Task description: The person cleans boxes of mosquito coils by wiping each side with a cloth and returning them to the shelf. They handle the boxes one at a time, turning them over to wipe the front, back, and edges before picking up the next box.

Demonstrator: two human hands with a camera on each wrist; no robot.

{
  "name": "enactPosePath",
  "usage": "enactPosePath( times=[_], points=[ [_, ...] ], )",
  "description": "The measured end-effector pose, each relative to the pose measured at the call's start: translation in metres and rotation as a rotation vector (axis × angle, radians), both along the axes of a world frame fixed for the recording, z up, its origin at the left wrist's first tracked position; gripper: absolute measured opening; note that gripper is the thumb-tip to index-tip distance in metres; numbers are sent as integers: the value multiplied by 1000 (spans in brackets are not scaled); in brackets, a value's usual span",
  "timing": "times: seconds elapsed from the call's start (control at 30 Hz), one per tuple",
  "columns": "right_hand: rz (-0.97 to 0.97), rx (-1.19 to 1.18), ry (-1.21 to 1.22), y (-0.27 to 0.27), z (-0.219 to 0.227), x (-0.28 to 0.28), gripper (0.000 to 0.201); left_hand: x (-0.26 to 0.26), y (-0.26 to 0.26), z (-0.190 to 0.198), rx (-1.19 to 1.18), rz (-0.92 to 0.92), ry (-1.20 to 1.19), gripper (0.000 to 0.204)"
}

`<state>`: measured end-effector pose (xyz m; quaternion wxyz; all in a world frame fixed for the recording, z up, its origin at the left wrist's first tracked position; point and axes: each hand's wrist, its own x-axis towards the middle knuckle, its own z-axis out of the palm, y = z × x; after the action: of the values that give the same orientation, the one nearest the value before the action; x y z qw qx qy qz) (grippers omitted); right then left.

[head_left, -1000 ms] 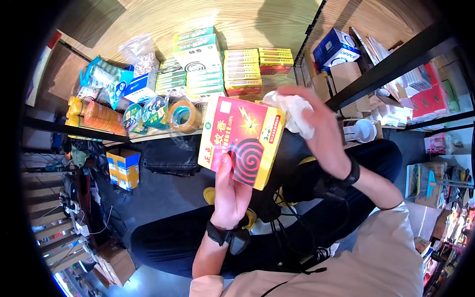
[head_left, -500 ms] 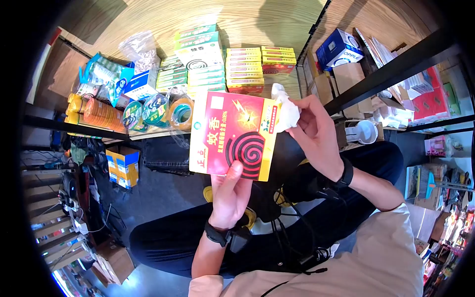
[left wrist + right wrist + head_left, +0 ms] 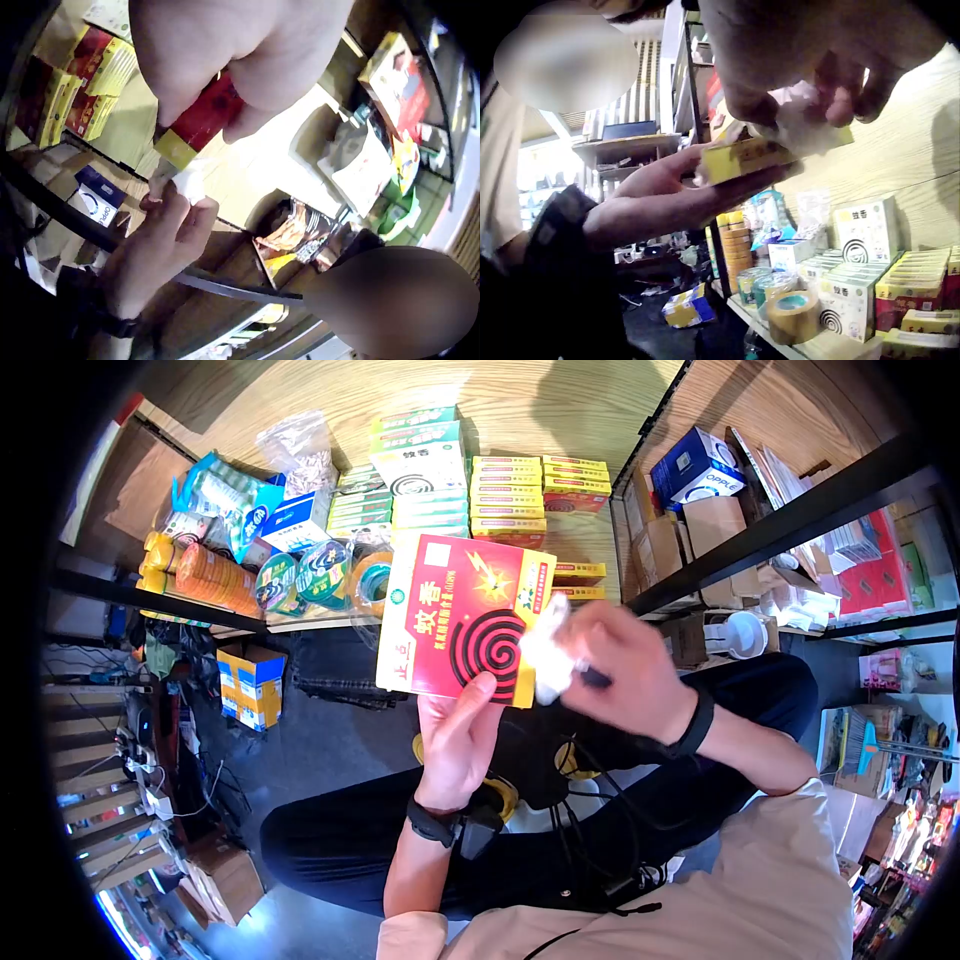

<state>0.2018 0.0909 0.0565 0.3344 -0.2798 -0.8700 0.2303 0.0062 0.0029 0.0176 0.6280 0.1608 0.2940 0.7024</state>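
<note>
In the head view my left hand holds up a red and yellow mosquito coil box, its thumb across the lower front beside the black spiral. Crumpled white tissue is pinched in my right hand, which is blurred, right at the box's right edge. The left wrist view shows the tissue by the yellow end of the box. Seen from the right wrist, the box lies across the left fingers, with the tissue over its top side.
Stacked red-yellow boxes and green-white coil boxes stand on the wooden shelf. Left of them are a tape roll and orange packs. A black shelf bar runs at right. A carton sits on the floor.
The right hand with the tissue has gone from the box's upper right corner down along its right edge. The box has shifted slightly left and up and is turned a little.
</note>
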Motion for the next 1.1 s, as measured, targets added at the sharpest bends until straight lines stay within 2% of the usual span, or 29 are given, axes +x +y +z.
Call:
enactPosePath(
  times=[0.1,0.17,0.23,0.3,0.37,0.43,0.47,0.5,0.57,0.63,0.7,0.73,0.77,0.8,0.83,0.9,1.0,1.03,1.1],
  points=[
    [-158,-28,52,20,9,6,30,10,-3,4,32,-5,19,54],
    [-159,-55,70,20,1,6,32,12,-2,1,37,-10,21,56],
    [-72,26,70,8,-3,1,36,11,-6,-4,53,-74,309,55],
    [136,49,-21,-8,-1,-3,41,14,-9,-13,-23,-97,342,54],
    [201,161,-32,-12,-2,-5,42,19,-12,-12,-21,-127,216,54],
    [84,222,-111,7,3,1,42,19,-13,-14,-12,-200,262,54],
    [-32,210,-70,18,5,3,41,19,-14,-14,-2,-267,308,55],
    [-79,63,-5,27,7,5,40,22,-14,-15,-1,-273,306,55],
    [-66,-84,18,19,7,6,37,26,-12,-15,33,-293,320,54],
    [238,-21,-9,2,4,-1,31,26,-11,-17,43,-316,354,52],
    [331,108,-94,-7,7,-2,29,28,-12,-22,37,-261,442,49],
    [244,-141,-10,-5,3,-1,31,22,-14,-23,-43,-390,535,47],
    [154,-388,75,2,0,2,33,25,-16,-22,-48,-400,531,47],
    [72,43,4,20,1,8,31,29,-14,-18,-18,-391,543,47],
    [-60,10,-22,31,4,11,34,31,-12,-15,19,-375,555,47],
    [-79,54,-7,29,5,13,35,36,-11,-15,62,-356,545,48],
    [205,3,-21,-7,6,0,37,32,-12,-16,-28,-303,572,46],
    [204,-82,2,-16,5,-1,47,30,-13,-20,-34,-301,575,46],
    [188,-247,62,-15,8,0,64,29,-16,-31,1,-233,865,47]
  ],
)
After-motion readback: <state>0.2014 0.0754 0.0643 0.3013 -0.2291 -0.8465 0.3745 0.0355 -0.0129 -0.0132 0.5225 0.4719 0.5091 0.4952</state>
